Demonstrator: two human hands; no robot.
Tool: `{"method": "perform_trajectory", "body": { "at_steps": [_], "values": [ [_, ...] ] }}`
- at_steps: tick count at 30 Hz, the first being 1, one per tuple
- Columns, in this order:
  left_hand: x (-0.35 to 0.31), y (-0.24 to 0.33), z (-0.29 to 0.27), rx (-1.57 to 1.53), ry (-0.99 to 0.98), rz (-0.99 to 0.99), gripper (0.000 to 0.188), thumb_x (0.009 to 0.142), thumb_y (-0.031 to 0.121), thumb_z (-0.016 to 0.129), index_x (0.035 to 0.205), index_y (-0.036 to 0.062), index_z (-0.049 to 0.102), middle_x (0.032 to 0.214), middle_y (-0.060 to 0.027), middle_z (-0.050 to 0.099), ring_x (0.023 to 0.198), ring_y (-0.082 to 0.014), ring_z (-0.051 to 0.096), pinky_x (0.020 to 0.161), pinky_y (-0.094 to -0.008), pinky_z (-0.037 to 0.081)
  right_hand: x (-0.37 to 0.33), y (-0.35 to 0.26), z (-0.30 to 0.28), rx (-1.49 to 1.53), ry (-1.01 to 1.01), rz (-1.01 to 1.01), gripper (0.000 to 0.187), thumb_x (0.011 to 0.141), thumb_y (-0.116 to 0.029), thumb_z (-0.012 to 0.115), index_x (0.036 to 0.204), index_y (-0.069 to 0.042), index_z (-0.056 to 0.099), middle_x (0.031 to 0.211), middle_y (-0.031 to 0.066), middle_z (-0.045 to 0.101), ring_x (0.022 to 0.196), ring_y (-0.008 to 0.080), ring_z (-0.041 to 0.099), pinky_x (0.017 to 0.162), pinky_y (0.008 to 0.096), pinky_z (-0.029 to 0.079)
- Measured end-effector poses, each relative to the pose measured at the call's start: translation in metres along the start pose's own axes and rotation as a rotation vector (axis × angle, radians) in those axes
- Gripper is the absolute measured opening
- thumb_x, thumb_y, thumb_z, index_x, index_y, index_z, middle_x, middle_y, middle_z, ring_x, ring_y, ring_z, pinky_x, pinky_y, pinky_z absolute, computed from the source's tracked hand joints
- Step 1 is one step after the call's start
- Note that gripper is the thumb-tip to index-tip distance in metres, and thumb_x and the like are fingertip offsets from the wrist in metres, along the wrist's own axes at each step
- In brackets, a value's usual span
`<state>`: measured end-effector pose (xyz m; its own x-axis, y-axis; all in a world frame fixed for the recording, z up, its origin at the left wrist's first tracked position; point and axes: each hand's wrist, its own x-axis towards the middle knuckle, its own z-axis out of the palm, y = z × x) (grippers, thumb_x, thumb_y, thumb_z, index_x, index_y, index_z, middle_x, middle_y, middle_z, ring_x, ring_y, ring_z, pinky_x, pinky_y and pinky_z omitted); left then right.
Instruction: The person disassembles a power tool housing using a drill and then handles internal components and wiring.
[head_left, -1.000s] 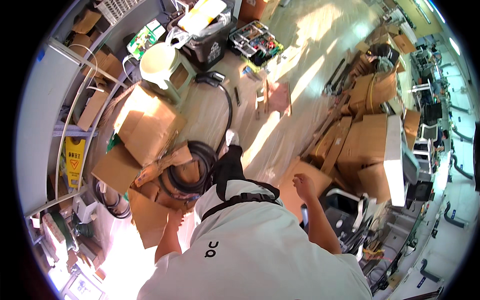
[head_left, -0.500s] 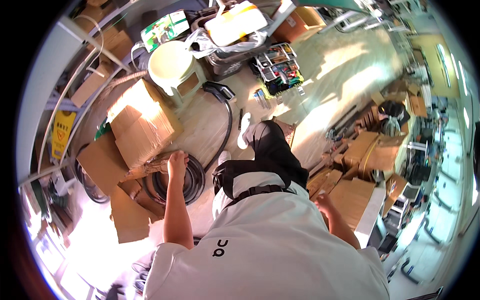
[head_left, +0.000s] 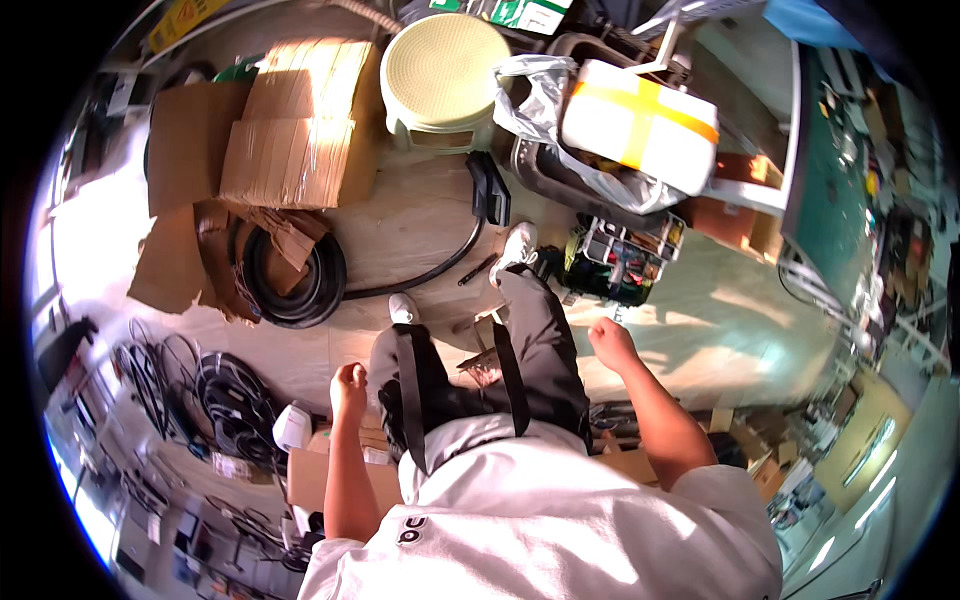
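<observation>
My left hand (head_left: 349,388) hangs beside my left leg, fingers curled in, with nothing visible in it. My right hand (head_left: 612,345) is out to the right of my right leg, closed in a fist, and no object shows in it. Neither hand touches anything. Nearest to the right hand is an open tool box (head_left: 612,262) full of tools on the floor. Ahead of the left hand lies a coiled black cable (head_left: 335,268), running to a black charging-gun-like handle (head_left: 490,192). Two black straps (head_left: 508,378) hang over my legs.
A cream stool (head_left: 445,70) stands ahead, left of a dark bin (head_left: 560,185) carrying a plastic bag (head_left: 540,95) and a white box with orange tape (head_left: 640,125). Cardboard boxes (head_left: 290,160) stand at the left. More cables (head_left: 235,405) lie at the lower left. A green-topped table (head_left: 840,170) is at the right.
My view and body have turned right, so the stool, bin and boxes sit differently in view. My right hand has swung forward; the left has dropped back beside the leg.
</observation>
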<state>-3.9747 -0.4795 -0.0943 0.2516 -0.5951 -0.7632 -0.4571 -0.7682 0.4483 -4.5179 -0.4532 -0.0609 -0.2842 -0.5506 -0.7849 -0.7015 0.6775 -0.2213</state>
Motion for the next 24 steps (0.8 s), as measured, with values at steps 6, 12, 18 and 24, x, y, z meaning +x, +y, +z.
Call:
{"method": "perform_trajectory", "body": {
  "at_steps": [6, 12, 18, 24],
  "values": [
    [0.033, 0.047, 0.096, 0.165, -0.043, 0.133, 0.03, 0.097, 0.023, 0.057, 0.112, -0.0022, 0.061, 0.097, -0.011, 0.068, 0.09, -0.0163, 0.063, 0.081, -0.0301, 0.049, 0.141, -0.014, 0.063, -0.071, 0.138, -0.349, 0.044, 0.086, -0.024, 0.061, 0.122, -0.001, 0.054, 0.127, 0.0206, 0.056, 0.118, 0.038, 0.052, 0.101, 0.0446, 0.042],
    [0.146, -0.006, 0.191, -0.206, 0.035, 0.2, 0.027, 0.097, 0.016, 0.056, 0.119, 0.0004, 0.057, 0.105, -0.0133, 0.068, 0.095, -0.018, 0.066, 0.084, -0.0311, 0.051, 0.205, -0.029, 0.08, -0.238, 0.392, -0.443, 0.048, 0.082, -0.023, 0.065, 0.123, 0.0, 0.055, 0.133, 0.0205, 0.053, 0.123, 0.0383, 0.049, 0.104, 0.0449, 0.038],
    [0.171, -0.027, 0.217, -0.181, -0.003, 0.339, 0.032, 0.097, 0.019, 0.059, 0.123, 0.0009, 0.056, 0.106, -0.0087, 0.067, 0.093, -0.0134, 0.061, 0.083, -0.0266, 0.048, 0.197, -0.022, 0.115, -0.267, 0.646, -0.659, 0.039, 0.08, -0.011, 0.063, 0.117, 0.0, 0.059, 0.132, 0.0186, 0.054, 0.124, 0.037, 0.049, 0.105, 0.0449, 0.037],
    [0.15, -0.048, 0.218, -0.523, 0.091, 0.55, 0.037, 0.096, 0.025, 0.061, 0.12, -0.0025, 0.057, 0.1, -0.0093, 0.067, 0.09, -0.0127, 0.061, 0.083, -0.0263, 0.048, 0.173, 0.025, 0.139, 0.258, 0.792, -0.767, 0.038, 0.091, -0.01, 0.057, 0.126, 0.005, 0.051, 0.135, 0.0195, 0.052, 0.125, 0.0331, 0.049, 0.106, 0.0414, 0.038]
  ]
}}
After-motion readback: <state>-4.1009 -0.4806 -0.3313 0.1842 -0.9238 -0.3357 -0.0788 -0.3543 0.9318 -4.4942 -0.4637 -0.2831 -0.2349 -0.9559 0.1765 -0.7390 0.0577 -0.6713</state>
